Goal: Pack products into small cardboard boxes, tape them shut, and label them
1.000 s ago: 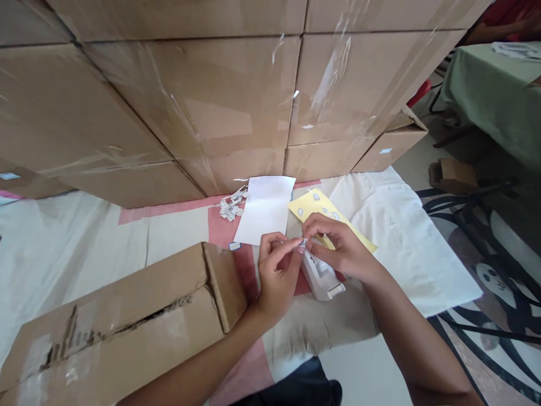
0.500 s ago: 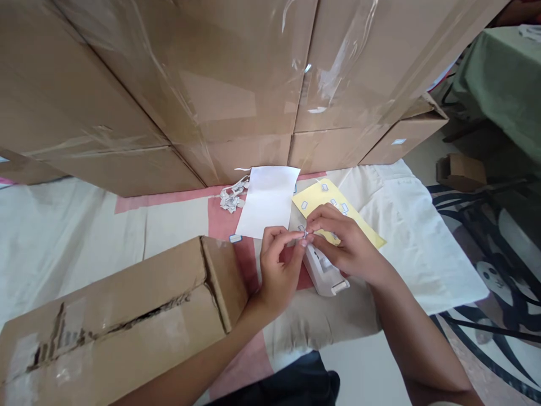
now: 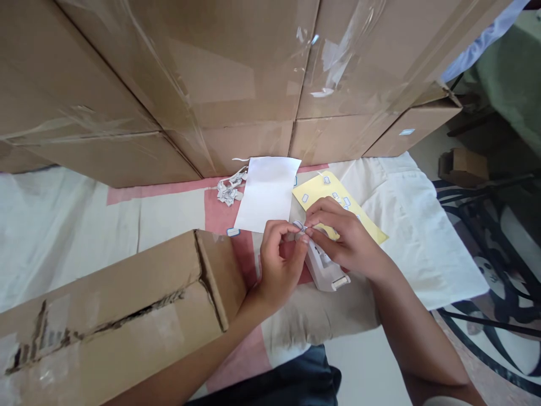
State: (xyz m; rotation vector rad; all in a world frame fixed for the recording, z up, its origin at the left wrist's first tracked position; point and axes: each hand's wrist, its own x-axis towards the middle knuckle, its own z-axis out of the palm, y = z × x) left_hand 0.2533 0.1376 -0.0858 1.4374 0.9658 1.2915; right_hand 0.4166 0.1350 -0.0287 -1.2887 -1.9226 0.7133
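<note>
My left hand [image 3: 279, 260] and my right hand [image 3: 338, 234] meet in the middle, fingertips pinched together on a tiny white label [image 3: 300, 226] with a blue edge. Just under them lies a small white device [image 3: 323, 269] on the cloth. Behind my right hand a yellow sheet [image 3: 333, 198] carries a few small labels. A blank white sheet [image 3: 267, 193] lies beyond my left hand, with one loose label [image 3: 233, 232] at its near left corner.
A wall of taped cardboard boxes [image 3: 236, 79] stands close behind. A long torn cardboard box [image 3: 114, 304] lies at my left. A heap of peeled label scraps [image 3: 229, 192] sits by the white sheet. A green-covered table [image 3: 511, 84] is at the far right.
The view has tilted slightly down and closer. Both hands stay pinched together on the small label, shifting only a little.
</note>
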